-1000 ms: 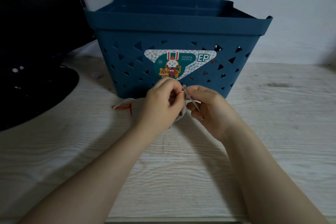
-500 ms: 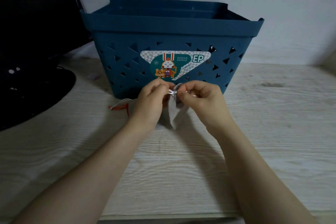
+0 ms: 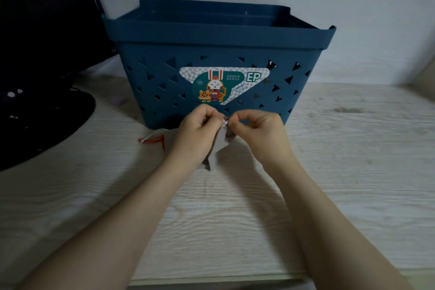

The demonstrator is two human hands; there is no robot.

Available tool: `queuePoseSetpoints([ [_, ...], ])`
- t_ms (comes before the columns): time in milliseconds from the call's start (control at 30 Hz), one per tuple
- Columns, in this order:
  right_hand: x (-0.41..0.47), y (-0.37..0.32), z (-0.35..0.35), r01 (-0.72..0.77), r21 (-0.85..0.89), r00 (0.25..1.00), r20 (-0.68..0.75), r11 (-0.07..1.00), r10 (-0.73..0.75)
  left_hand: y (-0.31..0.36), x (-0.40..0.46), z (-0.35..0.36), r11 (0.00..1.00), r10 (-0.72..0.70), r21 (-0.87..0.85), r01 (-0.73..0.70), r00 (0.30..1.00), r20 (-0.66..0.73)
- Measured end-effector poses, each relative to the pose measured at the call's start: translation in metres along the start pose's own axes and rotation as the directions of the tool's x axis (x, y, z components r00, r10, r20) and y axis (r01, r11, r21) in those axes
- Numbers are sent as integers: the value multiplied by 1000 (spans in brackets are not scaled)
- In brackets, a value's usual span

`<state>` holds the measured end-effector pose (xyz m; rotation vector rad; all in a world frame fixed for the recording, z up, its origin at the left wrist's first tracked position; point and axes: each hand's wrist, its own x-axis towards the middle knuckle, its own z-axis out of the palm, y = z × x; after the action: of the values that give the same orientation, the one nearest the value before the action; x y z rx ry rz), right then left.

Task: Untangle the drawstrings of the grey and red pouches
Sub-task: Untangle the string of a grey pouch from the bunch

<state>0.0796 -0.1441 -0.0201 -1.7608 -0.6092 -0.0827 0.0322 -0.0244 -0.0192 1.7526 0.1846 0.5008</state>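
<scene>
A grey pouch (image 3: 215,152) hangs between my hands, just in front of the blue basket. My left hand (image 3: 196,128) and my right hand (image 3: 257,128) both pinch its white drawstring (image 3: 224,123) at the pouch's top, fingertips almost touching. A red drawstring end with a white cord (image 3: 151,139) lies on the table to the left of my left hand. The red pouch itself is hidden behind my left hand and wrist.
A dark blue plastic basket (image 3: 235,37) with triangular holes and a sticker stands right behind my hands. A black monitor stand (image 3: 44,117) fills the left side. The pale wooden table (image 3: 341,172) extends to the right and toward me.
The hands have shifted from a close overlap to pinching the drawstring side by side, and the grey pouch now hangs lower and more visible between them.
</scene>
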Motion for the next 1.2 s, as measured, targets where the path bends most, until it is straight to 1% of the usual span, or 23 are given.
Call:
queuePoseSetpoints([
  [67,0,2,0,-38,97,998,-49,995,43,0,-1,0,999,28,-48,-25,998,63],
  [133,0,3,0,-36,158,990,-126,987,56,-3,-2,0,993,75,-107,-57,983,168],
  [200,1,7,-1,-1,103,980,-198,995,22,-6,-2,1,986,124,-139,-94,966,226],
  [233,2,9,-1,-2,87,978,-209,996,21,-7,-1,1,981,145,-160,-110,963,225],
  [300,2,9,-1,-40,106,985,-166,994,57,-7,1,-1,973,178,-187,-138,961,213],
  [367,3,8,-2,-70,107,992,-101,992,81,-9,2,-3,973,212,-131,-189,958,193],
  [433,2,8,-3,-68,77,994,-86,995,75,-12,4,-6,974,224,0,-227,962,153],
  [467,2,8,-3,-62,92,993,-90,994,70,-13,5,-6,972,222,49,-229,967,128],
  [533,2,6,-1,-61,147,989,-122,987,79,-13,8,-6,970,227,74,-232,971,71],
  [600,2,5,2,-81,194,980,-161,978,113,-11,9,-4,969,239,55,-240,971,24],
  [633,2,3,3,-90,204,979,-164,975,124,-10,8,-3,967,249,53,-250,968,20],
  [700,1,0,2,-91,222,984,-131,971,122,-10,7,-6,951,297,72,-301,953,65],
  [800,1,-10,0,-43,234,995,-76,971,63,-6,6,-12,904,388,139,-405,912,133],
  [833,2,-15,-2,-19,237,996,-82,971,40,-2,4,-10,902,398,129,-411,910,118],
  [867,3,-20,-5,6,240,995,-94,971,17,3,2,-7,917,382,92,-387,921,74],
  [900,4,-25,-8,28,238,994,-108,971,-2,10,-1,-4,942,334,14,-334,942,9],
  [933,4,-30,-12,49,232,992,-124,972,-20,19,-5,0,957,266,-104,-271,962,-57],
  [967,5,-34,-16,63,227,989,-145,972,-30,26,-8,4,954,191,-215,-209,976,-102],
  [1000,5,-36,-19,73,230,983,-180,970,-32,32,-10,6,945,127,-287,-158,984,-124],
  [1033,5,-40,-23,89,241,972,-231,966,-32,40,-11,6,943,102,-302,-140,985,-137],
  [1100,8,-51,-31,112,261,951,-307,959,-28,57,-6,4,948,138,-266,-176,978,-154],
  [1200,15,-65,-44,87,268,958,-286,959,-7,85,12,-1,948,228,-178,-265,952,-204],
])
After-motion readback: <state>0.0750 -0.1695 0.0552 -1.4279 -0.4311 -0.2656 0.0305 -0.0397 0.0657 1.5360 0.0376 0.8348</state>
